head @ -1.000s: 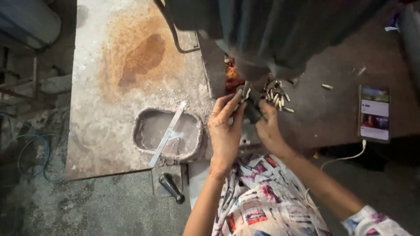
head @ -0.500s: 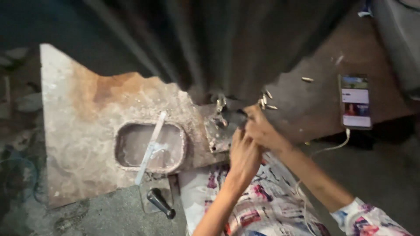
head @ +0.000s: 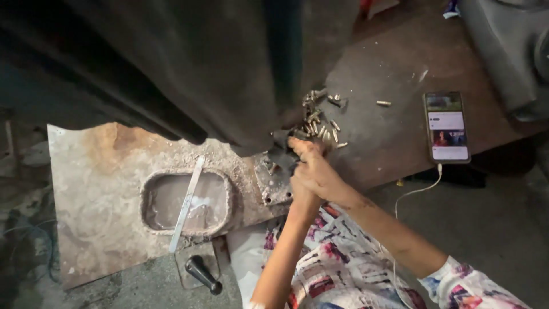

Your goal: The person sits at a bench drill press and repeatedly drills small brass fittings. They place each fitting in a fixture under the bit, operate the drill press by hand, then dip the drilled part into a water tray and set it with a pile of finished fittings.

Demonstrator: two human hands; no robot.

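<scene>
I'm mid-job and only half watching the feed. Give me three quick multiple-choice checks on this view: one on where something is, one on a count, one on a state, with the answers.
1. Where does the phone lie?
A. Right of the loose bolts
B. Inside the oval recess
C. Under the black handle

2. How many flat metal strips rest across the oval recess in the rusty plate?
A. None
B. One
C. Three

3. What state is the phone's screen in?
A. Dark
B. Lit
C. Face down

Answers:
1. A: the phone rests on the brown surface to the right of the bolt pile, with a white cable plugged into its lower end.
2. B: a single pale strip lies slantwise over the recess.
3. B: the screen shows bright pictures, face up.

The left hand and right hand are bunched together at the plate's bracket.
</scene>
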